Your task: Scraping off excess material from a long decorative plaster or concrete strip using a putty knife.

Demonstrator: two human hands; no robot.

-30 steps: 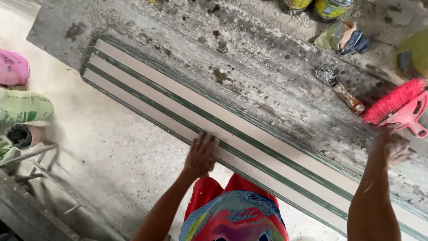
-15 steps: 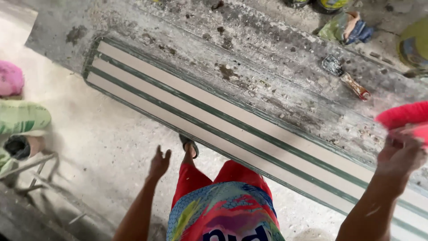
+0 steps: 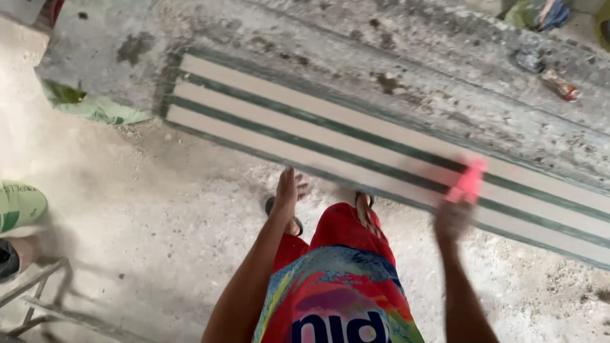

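Left hand: the left hand (image 3: 287,190) hangs free over the dusty floor (image 3: 159,209), fingers loosely spread, holding nothing. A second ago it was pressed flat on the strips; half a second ago it had already lifted off.

Right hand: the right hand (image 3: 452,219) is blurry, closed around a pink brush (image 3: 469,181). It's now over the near edge of the strips, when earlier it was way off to the right edge of view with the brush up by the ledge.

Strips: the long cream and green strips (image 3: 330,136) lie side by side against the rough concrete ledge (image 3: 406,57), same as before, just sitting higher in view now.

Feet: sandalled feet (image 3: 365,206) stand just short of the strips.

Other stuff: a green bag (image 3: 95,108) sits at the strips' left end, and a small tool (image 3: 559,86) lies on the ledge.
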